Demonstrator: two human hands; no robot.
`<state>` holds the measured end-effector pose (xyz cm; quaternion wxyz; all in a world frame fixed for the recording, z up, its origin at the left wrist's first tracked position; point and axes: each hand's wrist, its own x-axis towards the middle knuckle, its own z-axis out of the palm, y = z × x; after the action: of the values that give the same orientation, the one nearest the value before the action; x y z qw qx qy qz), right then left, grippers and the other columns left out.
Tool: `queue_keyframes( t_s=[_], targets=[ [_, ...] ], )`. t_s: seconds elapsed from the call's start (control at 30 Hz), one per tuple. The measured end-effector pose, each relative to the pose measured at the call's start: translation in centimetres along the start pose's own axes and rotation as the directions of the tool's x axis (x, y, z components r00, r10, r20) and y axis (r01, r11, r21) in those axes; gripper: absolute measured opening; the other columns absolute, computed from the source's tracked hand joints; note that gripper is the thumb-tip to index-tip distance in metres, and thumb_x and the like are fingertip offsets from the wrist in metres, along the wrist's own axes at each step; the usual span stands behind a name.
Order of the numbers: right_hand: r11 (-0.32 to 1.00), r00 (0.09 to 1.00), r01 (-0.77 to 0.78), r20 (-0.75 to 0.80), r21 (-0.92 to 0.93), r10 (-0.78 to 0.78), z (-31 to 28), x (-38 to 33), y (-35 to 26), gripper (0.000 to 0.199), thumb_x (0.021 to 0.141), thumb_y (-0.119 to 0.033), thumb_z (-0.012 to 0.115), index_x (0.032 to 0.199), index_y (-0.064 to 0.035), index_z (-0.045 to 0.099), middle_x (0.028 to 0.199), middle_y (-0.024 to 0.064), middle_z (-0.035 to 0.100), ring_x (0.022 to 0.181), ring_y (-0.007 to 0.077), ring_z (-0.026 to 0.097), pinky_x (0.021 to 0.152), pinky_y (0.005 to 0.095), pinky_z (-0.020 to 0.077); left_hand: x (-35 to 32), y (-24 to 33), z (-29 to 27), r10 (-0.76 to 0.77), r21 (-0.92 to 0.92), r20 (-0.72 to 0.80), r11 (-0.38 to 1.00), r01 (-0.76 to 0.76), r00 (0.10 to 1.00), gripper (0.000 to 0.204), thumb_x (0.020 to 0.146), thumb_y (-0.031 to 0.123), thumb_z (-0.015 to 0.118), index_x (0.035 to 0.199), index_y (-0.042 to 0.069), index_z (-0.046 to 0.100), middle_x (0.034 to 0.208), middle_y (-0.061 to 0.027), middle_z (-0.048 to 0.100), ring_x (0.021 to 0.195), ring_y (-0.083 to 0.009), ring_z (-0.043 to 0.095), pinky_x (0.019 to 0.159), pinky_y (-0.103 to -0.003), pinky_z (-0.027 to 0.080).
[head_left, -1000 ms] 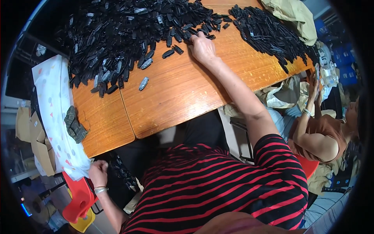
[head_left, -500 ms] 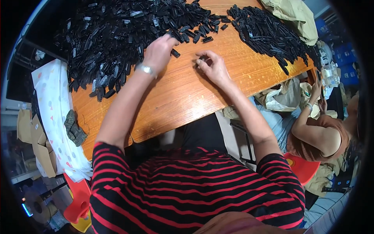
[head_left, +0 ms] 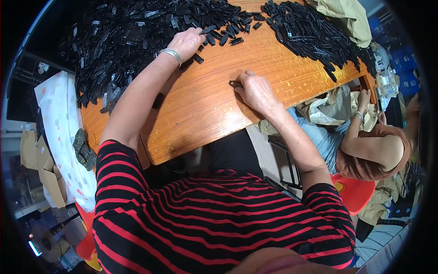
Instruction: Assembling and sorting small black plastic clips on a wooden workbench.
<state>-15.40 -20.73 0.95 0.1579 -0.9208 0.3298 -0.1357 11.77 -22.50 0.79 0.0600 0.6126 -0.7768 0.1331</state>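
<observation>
A large heap of small black plastic parts (head_left: 132, 45) covers the far left of the wooden table (head_left: 196, 118). My left hand (head_left: 185, 44) is at the heap's right edge, fingers bent and closed over loose pieces; what is in its fingertips is hidden. One loose black part (head_left: 198, 58) lies just below that hand. Nearer the middle of the table, my right hand (head_left: 256, 90) pinches a small black plastic part (head_left: 235, 84), which pokes out to the left of the fingers.
At the far right lies a pile of long, thin black plastic strips (head_left: 310, 36), with a brown paper bag (head_left: 344, 18) behind it. A dark knitted glove (head_left: 84, 150) rests by the left edge, beside white patterned sheeting (head_left: 59, 132). A co-worker (head_left: 378, 146) sits at the right.
My left hand has moved slightly away from me along the heap's edge. My right hand has turned and come a little nearer, and the black part in its fingers now shows.
</observation>
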Motion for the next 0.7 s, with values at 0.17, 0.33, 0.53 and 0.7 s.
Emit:
queue_keyframes(
  t_s=[0.17,0.33,0.53,0.7],
  targets=[
    [1.000,0.998,-0.002,0.066,-0.002,0.002,-0.9,-0.2,-0.2,0.019,0.077,-0.012,0.068,0.090,0.0007,0.061,0.087,0.0205,0.061,0.076,0.0376,0.060,0.070,0.0421,0.0499,-0.9,1.0,-0.7,-0.063,-0.071,0.009,0.995,0.064,0.998,0.014,0.076,0.011,0.065,0.088,0.005,0.059,0.089,-0.0079,0.061,0.084,-0.0229,0.061,0.074,-0.032,0.052],
    [0.906,0.963,-0.030,-0.230,0.422,0.139,-1.0,0.5,-1.1,0.023,0.083,-0.013,0.066,0.099,0.0020,0.061,0.084,0.0127,0.063,0.070,0.0194,0.063,0.063,0.0305,0.0510,-2.7,4.1,-1.8,-0.425,-0.892,0.065,0.382,0.244,0.903,0.022,0.079,0.006,0.069,0.099,0.002,0.060,0.090,-0.0054,0.064,0.078,-0.0142,0.062,0.069,-0.024,0.052],
    [0.852,0.909,0.050,-0.376,0.522,0.177,-1.0,1.3,-2.5,0.022,0.084,-0.010,0.066,0.102,0.0020,0.061,0.084,0.0073,0.063,0.070,0.0105,0.062,0.062,0.0248,0.0502,-4.7,9.0,-3.6,-0.411,-0.947,0.195,-0.314,0.063,0.891,0.031,0.083,0.005,0.067,0.112,-0.001,0.058,0.094,-0.0036,0.064,0.081,-0.0089,0.061,0.070,-0.022,0.052],
    [0.824,0.898,0.109,-0.410,0.556,0.158,-0.8,1.1,-3.3,0.021,0.082,-0.006,0.067,0.101,0.0017,0.061,0.085,0.0065,0.062,0.070,0.0098,0.061,0.061,0.0232,0.0496,-5.3,10.3,-4.4,-0.424,-0.953,0.146,-0.303,0.012,0.894,0.029,0.084,0.005,0.065,0.112,-0.001,0.059,0.095,-0.0038,0.064,0.083,-0.0086,0.061,0.071,-0.021,0.052]
  ],
)
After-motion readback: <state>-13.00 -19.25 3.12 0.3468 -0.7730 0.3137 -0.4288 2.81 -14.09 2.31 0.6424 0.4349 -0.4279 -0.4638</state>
